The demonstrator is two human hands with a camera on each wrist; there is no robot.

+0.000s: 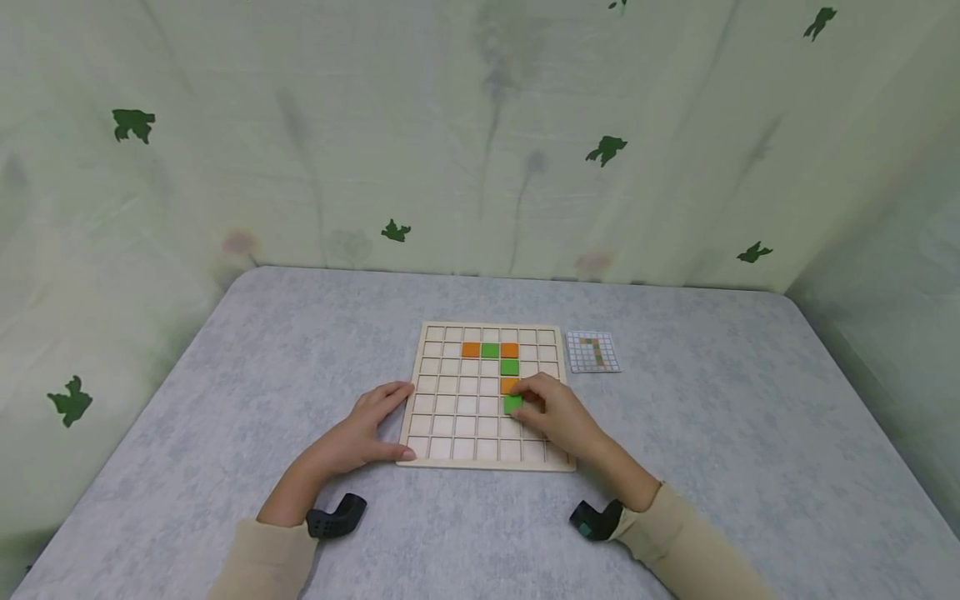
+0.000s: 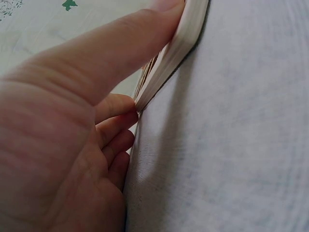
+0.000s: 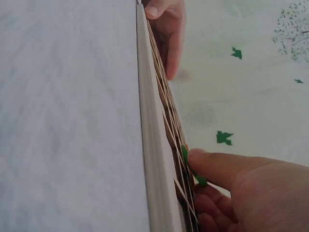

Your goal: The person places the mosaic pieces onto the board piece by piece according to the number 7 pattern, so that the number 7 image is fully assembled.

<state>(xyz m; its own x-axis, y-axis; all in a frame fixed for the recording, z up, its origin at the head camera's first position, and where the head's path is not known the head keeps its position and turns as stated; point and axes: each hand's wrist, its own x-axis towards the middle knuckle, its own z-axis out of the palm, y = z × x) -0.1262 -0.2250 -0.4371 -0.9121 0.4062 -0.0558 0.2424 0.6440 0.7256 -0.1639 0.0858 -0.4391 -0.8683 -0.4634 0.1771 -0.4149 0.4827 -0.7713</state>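
Observation:
A square wooden grid board [image 1: 456, 426] lies flat on the table, with several orange and green square tiles in its cells. My left hand [image 1: 358, 432] rests against the board's left side, fingers on the edge and thumb [image 2: 120, 46] at the near left corner. Over the right half of the board, my right hand [image 1: 564, 419] pinches a green tile [image 1: 512, 405] between thumb and fingers. This tile looks tilted in the right wrist view and sits just below an orange tile [image 1: 507, 386]. Above that is another green tile [image 1: 509, 367], under a row of orange, green and orange.
A small printed card [image 1: 606, 363] with a coloured grid pattern lies beside the board's upper right. The grey table [image 1: 712, 400] reaches back to a pale curtain [image 1: 450, 150] with green leaf shapes. Black wrist devices [image 1: 336, 517] sit at both cuffs.

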